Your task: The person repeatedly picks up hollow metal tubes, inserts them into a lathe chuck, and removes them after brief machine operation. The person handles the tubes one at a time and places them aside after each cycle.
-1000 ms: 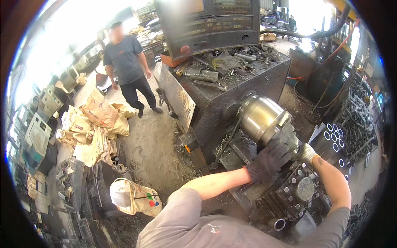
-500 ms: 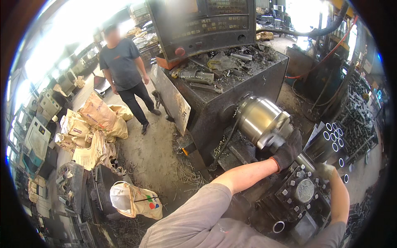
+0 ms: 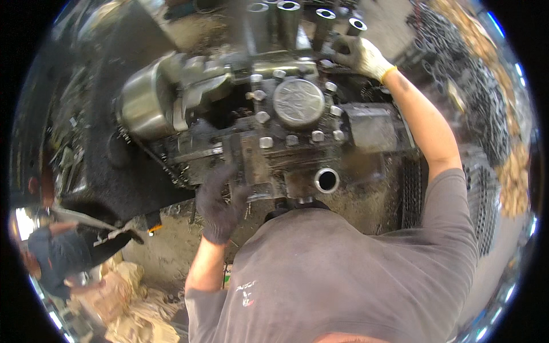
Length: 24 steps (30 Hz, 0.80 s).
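My left hand [image 3: 220,206], in a dark glove, rests with fingers spread on the front lower edge of a greasy metal turret block [image 3: 269,148]. The block carries a round silver cap [image 3: 297,103] ringed by bolts, and a round bore [image 3: 327,180] below it. A shiny steel chuck [image 3: 143,103] sits to its left. My right hand [image 3: 360,54], in a pale glove with a yellow cuff, reaches far over the block to a row of short metal tubes [image 3: 289,17]. Its fingers curl against the rightmost tube; the grip is not clear.
Metal rings and tubes [image 3: 486,114] fill racks on the right. Another person [image 3: 57,251] stands at the lower left beside crumpled sacks [image 3: 131,308]. A dark machine body [image 3: 103,171] runs along the left. Swarf covers the floor [image 3: 166,251].
The view has swung round over the machine. My left hand came off the chuck area down to the block's front edge. My right hand went from the block's side up to the tubes.
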Tool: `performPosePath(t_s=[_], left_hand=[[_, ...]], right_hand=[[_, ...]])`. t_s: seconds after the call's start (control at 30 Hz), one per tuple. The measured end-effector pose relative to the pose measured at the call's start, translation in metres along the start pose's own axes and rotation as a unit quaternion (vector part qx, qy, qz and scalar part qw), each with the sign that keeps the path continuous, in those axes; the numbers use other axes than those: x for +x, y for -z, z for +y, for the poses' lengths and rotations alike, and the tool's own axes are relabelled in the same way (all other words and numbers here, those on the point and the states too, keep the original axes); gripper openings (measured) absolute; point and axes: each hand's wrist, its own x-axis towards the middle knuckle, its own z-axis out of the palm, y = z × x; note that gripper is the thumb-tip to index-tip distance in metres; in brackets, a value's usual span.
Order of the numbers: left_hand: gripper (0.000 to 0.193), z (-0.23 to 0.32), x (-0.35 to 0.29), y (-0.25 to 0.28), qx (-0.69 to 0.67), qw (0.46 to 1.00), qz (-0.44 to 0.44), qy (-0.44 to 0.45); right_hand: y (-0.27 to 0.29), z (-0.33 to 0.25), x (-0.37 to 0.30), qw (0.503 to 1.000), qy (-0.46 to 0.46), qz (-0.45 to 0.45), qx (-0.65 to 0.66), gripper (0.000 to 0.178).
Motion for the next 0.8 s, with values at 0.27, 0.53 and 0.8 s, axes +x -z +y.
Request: performPosePath(t_s=[0.27, 0.53, 0.8], left_hand=[[0.073, 0.052, 0.004, -0.109, 0.075, 0.938, -0.322, 0.102], [0.055, 0.090, 0.060, -0.050, -0.208, 0.899, -0.354, 0.152], [0.043, 0.070, 0.107, 0.043, -0.102, 0.988, -0.030, 0.116]], right_hand=[[0.047, -0.076, -0.027, 0.998, -0.015, 0.024, 0.047, 0.035], [0.111, -0.211, -0.092, 0.938, 0.328, 0.067, -0.090, 0.033], [0.113, -0.200, -0.017, 0.938, 0.306, 0.037, -0.161, 0.015]])
